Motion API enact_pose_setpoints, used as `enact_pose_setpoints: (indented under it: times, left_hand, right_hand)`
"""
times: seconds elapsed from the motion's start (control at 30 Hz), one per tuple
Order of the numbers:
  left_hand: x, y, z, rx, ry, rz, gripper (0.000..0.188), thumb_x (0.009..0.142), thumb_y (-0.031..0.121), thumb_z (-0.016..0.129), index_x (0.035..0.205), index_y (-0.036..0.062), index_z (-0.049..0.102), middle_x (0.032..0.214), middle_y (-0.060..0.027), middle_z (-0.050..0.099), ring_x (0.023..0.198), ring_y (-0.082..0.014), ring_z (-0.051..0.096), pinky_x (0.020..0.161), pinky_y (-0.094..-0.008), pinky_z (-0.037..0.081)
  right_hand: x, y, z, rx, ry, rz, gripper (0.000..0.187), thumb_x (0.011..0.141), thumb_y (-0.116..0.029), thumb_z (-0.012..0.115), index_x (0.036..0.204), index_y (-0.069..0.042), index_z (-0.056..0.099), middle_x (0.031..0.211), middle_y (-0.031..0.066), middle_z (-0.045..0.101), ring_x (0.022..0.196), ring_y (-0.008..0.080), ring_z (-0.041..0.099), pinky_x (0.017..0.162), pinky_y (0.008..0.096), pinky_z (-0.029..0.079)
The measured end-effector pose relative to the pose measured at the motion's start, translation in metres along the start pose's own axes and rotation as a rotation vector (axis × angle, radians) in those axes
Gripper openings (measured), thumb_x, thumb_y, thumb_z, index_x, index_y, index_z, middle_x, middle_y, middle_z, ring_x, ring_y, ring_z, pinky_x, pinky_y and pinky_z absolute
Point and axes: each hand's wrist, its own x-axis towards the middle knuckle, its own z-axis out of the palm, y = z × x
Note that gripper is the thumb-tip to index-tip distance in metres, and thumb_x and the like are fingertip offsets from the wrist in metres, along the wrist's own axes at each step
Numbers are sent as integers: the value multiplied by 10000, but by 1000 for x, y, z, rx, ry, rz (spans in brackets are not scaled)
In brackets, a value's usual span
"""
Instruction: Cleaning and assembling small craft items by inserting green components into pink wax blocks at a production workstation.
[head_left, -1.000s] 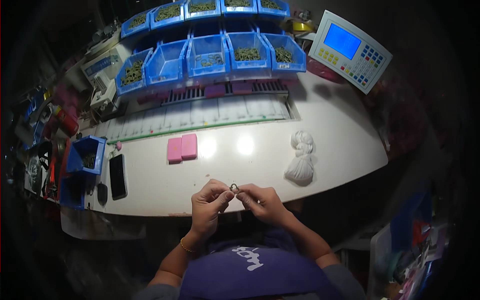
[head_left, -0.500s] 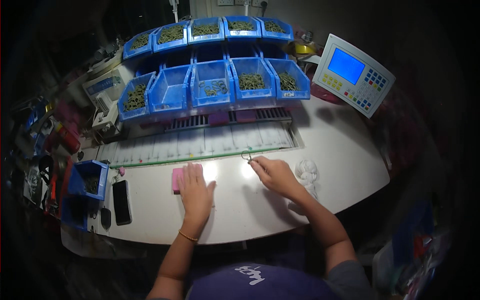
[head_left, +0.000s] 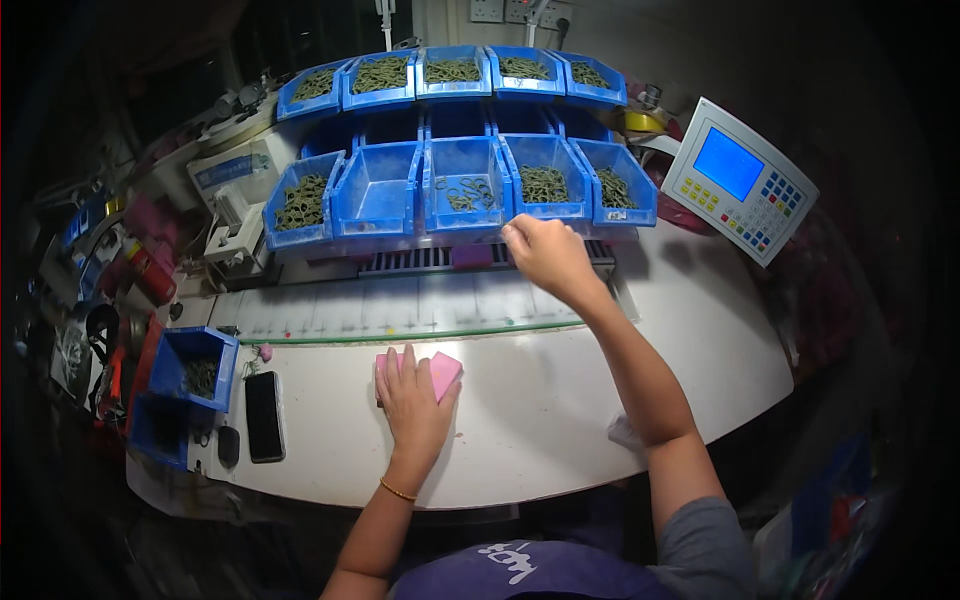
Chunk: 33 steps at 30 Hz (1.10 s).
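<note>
My left hand (head_left: 413,405) lies over pink block-shaped pieces (head_left: 447,374), fingers stretched out and slightly apart. Pink shows on both sides of the fingers; I cannot tell whether it is one piece or two. My right hand (head_left: 552,258) is raised in front of the lower row of blue bins, its fingers closed in a pinch. What it holds, if anything, is hidden. Closest to its fingertips are a blue bin (head_left: 510,197) with green ring-shaped pieces (head_left: 545,184) and the bin (head_left: 437,218) with a few loose rings (head_left: 466,193).
More blue bins (head_left: 458,92) stand in an upper row. A white keypad console (head_left: 742,180) with a blue screen is at the right. A phone (head_left: 265,417) and blue bins (head_left: 225,375) sit at the left. White material (head_left: 622,430) is mostly behind my right forearm.
My right hand has gone up and away from the tabletop to the bins; the ring it pinched is no longer visible. More pink shows right of my left hand. The view has shifted.
</note>
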Motion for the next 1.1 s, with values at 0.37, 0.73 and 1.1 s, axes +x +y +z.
enact_pose_setpoints:
  times: [0.37, 0.73, 1.1]
  left_hand:
    - [2, 25, -36, -652, -68, 59, 513, 733, 261, 814, 1157, 41, 625, 1048, -109, 625, 955, -263, 544, 817, -369, 456]
    - [-62, 66, -47, -839, -173, 143, 479, 734, 88, 752, 1160, 32, 540, 996, -161, 604, 816, -292, 646, 710, -366, 533]
    - [-52, 36, -39, -1587, -128, -136, 569, 949, 419, 604, 1299, -5, 453, 1187, -128, 584, 1093, -206, 576, 943, -364, 496]
  right_hand:
    - [-43, 10, -3, -21, 47, -21, 442, 922, -524, 563, 865, -96, 658, 725, 195, 672, 695, 409, 664, 627, 499, 519]
    - [-245, -35, 14, 1361, -642, 495, 681, 1034, -333, 413, 1530, 42, 136, 1468, 124, 385, 1329, 188, 399, 1116, 300, 284]
    - [-251, -26, -8, 1559, -430, 596, 601, 1028, -201, 470, 1521, 5, 195, 1252, 166, 579, 1130, 177, 578, 979, 314, 464]
